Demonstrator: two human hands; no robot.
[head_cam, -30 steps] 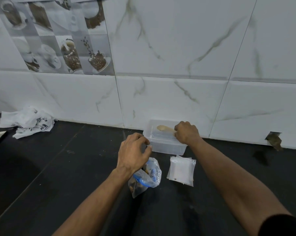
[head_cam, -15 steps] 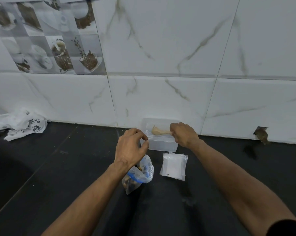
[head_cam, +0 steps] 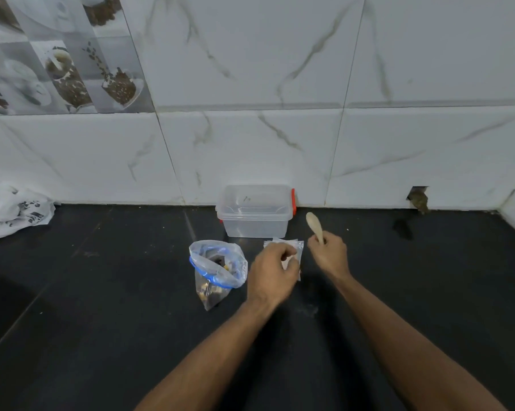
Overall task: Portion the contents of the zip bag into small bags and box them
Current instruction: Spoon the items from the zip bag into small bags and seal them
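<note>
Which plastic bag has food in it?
The open clear zip bag with the blue rim, left of the left hand. The small flat clear bags under that hand look empty.

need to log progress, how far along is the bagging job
Barely started. Done: the clear plastic box stands open and looks empty. In hand: the right hand holds the pale wooden spoon; the left hand is on the stack of small clear bags. Left: all portioning from the blue-zip bag, then boxing.

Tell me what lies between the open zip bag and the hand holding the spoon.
In the head view, the left hand sits between the zip bag and the right hand, resting on the stack of small bags.
</note>
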